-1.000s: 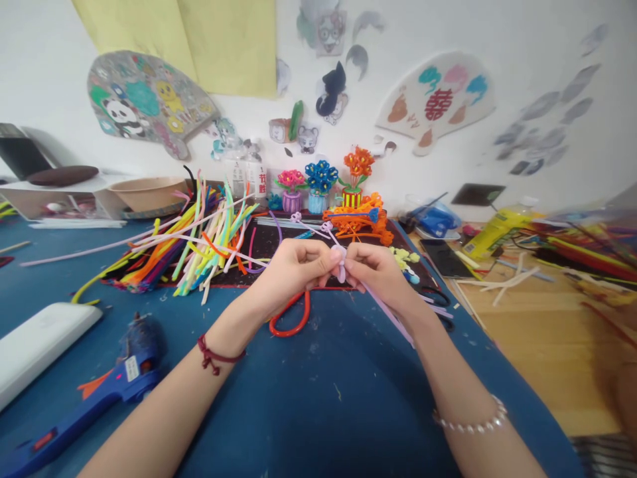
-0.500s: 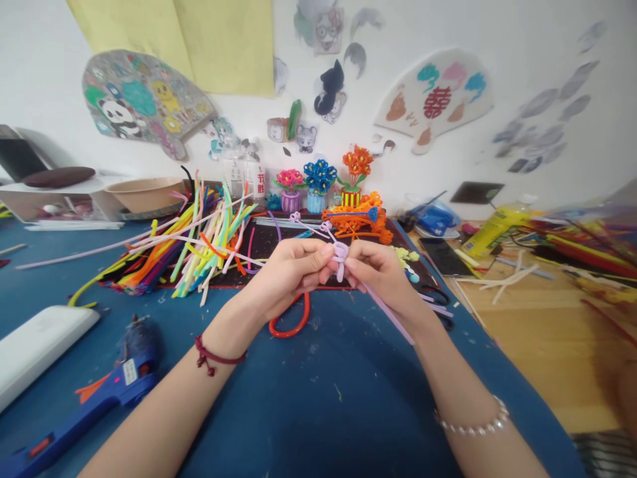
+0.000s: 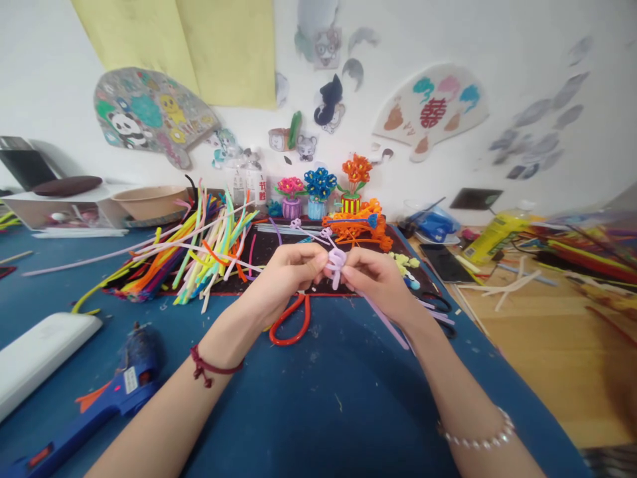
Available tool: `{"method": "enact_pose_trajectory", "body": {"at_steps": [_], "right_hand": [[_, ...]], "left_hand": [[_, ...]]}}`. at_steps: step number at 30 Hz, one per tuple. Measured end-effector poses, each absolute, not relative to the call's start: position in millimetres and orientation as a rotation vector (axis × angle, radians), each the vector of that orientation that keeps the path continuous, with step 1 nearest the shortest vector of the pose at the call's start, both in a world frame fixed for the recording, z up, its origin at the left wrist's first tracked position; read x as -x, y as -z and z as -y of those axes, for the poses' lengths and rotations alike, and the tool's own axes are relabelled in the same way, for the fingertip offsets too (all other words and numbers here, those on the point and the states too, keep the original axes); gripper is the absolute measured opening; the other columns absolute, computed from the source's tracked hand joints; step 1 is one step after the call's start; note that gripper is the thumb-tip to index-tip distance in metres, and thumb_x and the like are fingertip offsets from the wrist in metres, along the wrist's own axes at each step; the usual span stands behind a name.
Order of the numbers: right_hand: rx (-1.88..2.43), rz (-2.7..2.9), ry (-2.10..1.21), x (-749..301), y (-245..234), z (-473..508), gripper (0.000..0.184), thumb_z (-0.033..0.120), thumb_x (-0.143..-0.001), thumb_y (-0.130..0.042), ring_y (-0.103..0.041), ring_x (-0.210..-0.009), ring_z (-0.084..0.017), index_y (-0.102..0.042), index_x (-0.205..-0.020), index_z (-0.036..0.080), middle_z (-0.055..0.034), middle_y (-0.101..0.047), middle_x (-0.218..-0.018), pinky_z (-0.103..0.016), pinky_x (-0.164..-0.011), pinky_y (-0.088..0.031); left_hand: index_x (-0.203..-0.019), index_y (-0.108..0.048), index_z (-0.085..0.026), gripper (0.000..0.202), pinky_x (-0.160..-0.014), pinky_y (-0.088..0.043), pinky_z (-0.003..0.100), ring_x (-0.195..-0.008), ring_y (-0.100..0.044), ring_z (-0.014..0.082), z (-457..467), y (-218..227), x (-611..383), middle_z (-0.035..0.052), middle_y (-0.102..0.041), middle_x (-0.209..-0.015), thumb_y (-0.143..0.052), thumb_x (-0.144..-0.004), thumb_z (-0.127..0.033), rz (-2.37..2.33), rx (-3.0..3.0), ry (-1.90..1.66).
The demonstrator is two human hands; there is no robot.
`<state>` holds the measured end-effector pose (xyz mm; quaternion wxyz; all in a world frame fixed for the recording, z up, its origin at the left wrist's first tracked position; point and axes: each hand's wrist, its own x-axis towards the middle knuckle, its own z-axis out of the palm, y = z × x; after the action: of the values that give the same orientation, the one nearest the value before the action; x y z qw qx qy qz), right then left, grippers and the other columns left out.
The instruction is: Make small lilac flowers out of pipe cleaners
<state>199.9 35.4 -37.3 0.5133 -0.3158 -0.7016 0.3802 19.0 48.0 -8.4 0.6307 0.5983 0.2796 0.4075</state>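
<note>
My left hand (image 3: 286,275) and my right hand (image 3: 375,279) meet above the blue mat (image 3: 338,398), both pinching a lilac pipe cleaner (image 3: 336,262) twisted into small loops between the fingertips. Its long tail runs down and right under my right palm. A red-handled pair of scissors (image 3: 291,325) lies on the mat just below my left hand. A heap of coloured pipe cleaners (image 3: 199,245) lies spread to the left on a black mat (image 3: 269,242).
A blue glue gun (image 3: 99,405) and a white case (image 3: 34,352) lie at the left. Small pipe-cleaner flower pots (image 3: 318,189) and orange pieces (image 3: 355,226) stand near the wall. A phone (image 3: 442,262), a yellow bottle (image 3: 492,236) and more sticks cover the wooden table at right.
Both hands have kept pinching the lilac pipe cleaner and twisted it a little; the looped part now shows more between the fingertips. The view has tipped slightly.
</note>
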Motion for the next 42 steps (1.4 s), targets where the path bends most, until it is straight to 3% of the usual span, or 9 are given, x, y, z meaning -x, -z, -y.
{"method": "enact_pose_trajectory", "body": {"at_steps": [7, 15, 26, 32, 38, 42], "right_hand": [[0.744, 1.661, -0.945, -200, 38, -37, 0.026, 0.034, -0.088, -0.062, -0.038, -0.053, -0.009, -0.056, -0.068, 0.018, 0.0042, -0.047, -0.061, -0.023, -0.049, -0.027], [0.74, 1.705, -1.008, -195, 33, -33, 0.029, 0.038, -0.088, -0.063, -0.042, -0.055, -0.009, -0.057, -0.067, 0.018, 0.003, -0.051, -0.062, -0.023, -0.052, -0.032], [0.716, 1.699, -1.098, -199, 39, -33, 0.024, 0.035, -0.091, -0.061, -0.04, -0.046, -0.007, -0.059, -0.075, 0.018, 0.006, -0.048, -0.056, -0.021, -0.045, -0.029], [0.736, 1.681, -1.098, -199, 41, -34, 0.025, 0.038, -0.09, -0.062, -0.041, -0.048, -0.007, -0.061, -0.076, 0.017, 0.0049, -0.049, -0.058, -0.022, -0.046, -0.028], [0.88, 1.442, -1.117, -195, 42, -38, 0.026, 0.039, -0.087, -0.064, -0.035, -0.044, -0.007, -0.064, -0.076, 0.016, 0.0057, -0.046, -0.051, -0.023, -0.044, -0.022], [0.857, 1.368, -1.184, -194, 40, -38, 0.027, 0.038, -0.086, -0.064, -0.034, -0.044, -0.007, -0.061, -0.071, 0.016, 0.0059, -0.044, -0.05, -0.023, -0.043, -0.023]], "left_hand": [[-0.065, -0.062, -0.012, 0.029, -0.061, -0.03, 0.025, -0.065, -0.045, 0.0116, -49, 11, -21, 0.0013, -0.055, -0.068, -0.08, -0.067, -0.035, -0.586, -1.28, -1.005], [-0.066, -0.065, -0.012, 0.028, -0.062, -0.029, 0.026, -0.065, -0.042, 0.0119, -46, 17, -24, 0.001, -0.053, -0.068, -0.081, -0.064, -0.035, -0.609, -1.262, -1.02], [-0.066, -0.063, -0.013, 0.03, -0.061, -0.031, 0.026, -0.064, -0.043, 0.0117, -44, 17, -27, 0.0009, -0.053, -0.067, -0.079, -0.067, -0.037, -0.613, -1.286, -1.086], [-0.068, -0.061, -0.013, 0.026, -0.06, -0.032, 0.026, -0.063, -0.043, 0.0116, -43, 17, -29, 0.0005, -0.053, -0.067, -0.071, -0.077, -0.036, -0.636, -1.365, -1.163], [-0.084, -0.062, -0.017, 0.019, -0.061, -0.032, 0.027, -0.065, -0.044, 0.013, -46, 11, -24, 0.0006, -0.056, -0.075, -0.062, -0.087, -0.036, -0.879, -1.704, -1.446], [-0.081, -0.06, -0.019, 0.019, -0.067, -0.032, 0.029, -0.071, -0.048, 0.016, -46, 11, -21, 0.0016, -0.059, -0.075, -0.062, -0.088, -0.036, -1.014, -2.293, -1.472]]}}
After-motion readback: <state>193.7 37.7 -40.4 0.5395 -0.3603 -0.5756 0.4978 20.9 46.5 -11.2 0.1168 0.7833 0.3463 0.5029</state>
